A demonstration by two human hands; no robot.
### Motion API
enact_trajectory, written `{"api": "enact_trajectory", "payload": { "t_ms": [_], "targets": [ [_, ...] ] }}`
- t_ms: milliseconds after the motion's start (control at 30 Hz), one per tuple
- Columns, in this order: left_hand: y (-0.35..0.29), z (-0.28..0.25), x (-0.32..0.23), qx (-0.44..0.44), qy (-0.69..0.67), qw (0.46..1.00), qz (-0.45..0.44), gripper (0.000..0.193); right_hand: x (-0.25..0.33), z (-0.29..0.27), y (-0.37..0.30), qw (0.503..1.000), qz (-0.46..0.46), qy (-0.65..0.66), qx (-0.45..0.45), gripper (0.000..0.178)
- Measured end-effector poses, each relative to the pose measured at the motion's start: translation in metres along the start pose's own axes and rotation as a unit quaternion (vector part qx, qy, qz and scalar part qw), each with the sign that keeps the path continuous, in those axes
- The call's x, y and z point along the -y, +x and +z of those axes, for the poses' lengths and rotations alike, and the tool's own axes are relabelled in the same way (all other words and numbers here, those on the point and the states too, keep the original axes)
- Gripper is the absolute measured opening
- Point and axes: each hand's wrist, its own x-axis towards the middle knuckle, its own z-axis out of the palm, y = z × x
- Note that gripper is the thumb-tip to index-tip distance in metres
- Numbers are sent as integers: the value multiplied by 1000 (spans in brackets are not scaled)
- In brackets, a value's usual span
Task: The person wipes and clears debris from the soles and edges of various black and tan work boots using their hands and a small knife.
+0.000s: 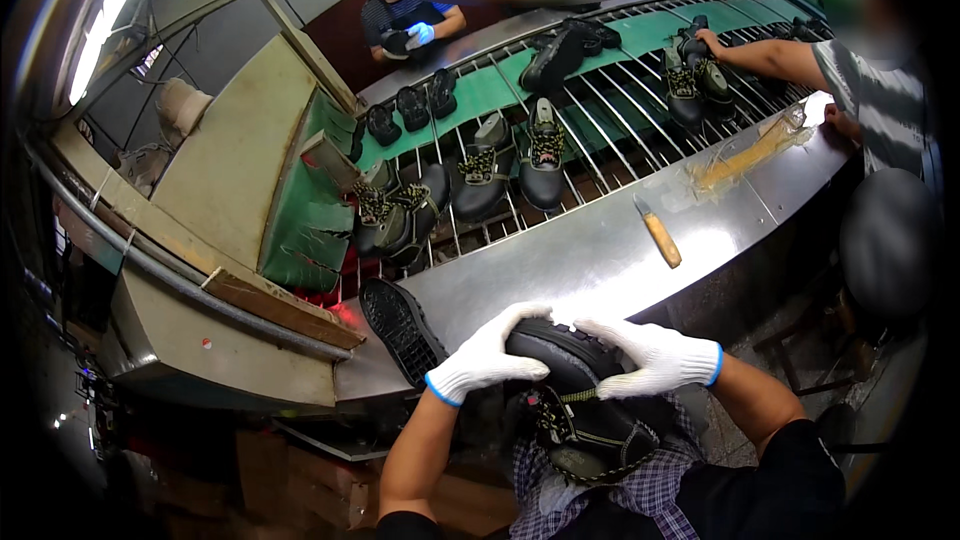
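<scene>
In my lap, toe up toward the bench, is a black shoe (590,430) with yellow-and-black laces. My left hand (492,352), in a white knitted glove with a blue cuff, is wrapped round one side of its toe end. My right hand (655,356), gloved the same way, grips the opposite side. Just beyond my left hand a black treaded shoe sole (400,330) leans at the bench edge, tread showing. Past my hands on the metal bench lies a knife (658,235) with a wooden handle.
Across the bench runs a metal rod rack (600,125) bearing several black shoes (541,165) and soles (412,108). At the right, a co-worker's hand (708,40) touches shoes on it. Behind, another person holds a dark piece with a gloved hand (420,35). A machine housing (200,170) stands left.
</scene>
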Motion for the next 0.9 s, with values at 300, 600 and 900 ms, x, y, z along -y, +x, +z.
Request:
{"api": "enact_trajectory", "payload": {
  "t_ms": [300, 600, 900],
  "targets": [
    [48, 24, 33, 37, 68, 997, 0, 75, -45, 50, -13, 931, -15, -238, -275, 54],
    [57, 13, 26, 14, 120, 992, 46, 87, -72, -1, 87, 983, 71, -114, -124, 40],
    [48, 24, 11, -30, 203, 973, 110, 55, -19, 21, -13, 972, 170, -36, -155, 66]
  ]
}}
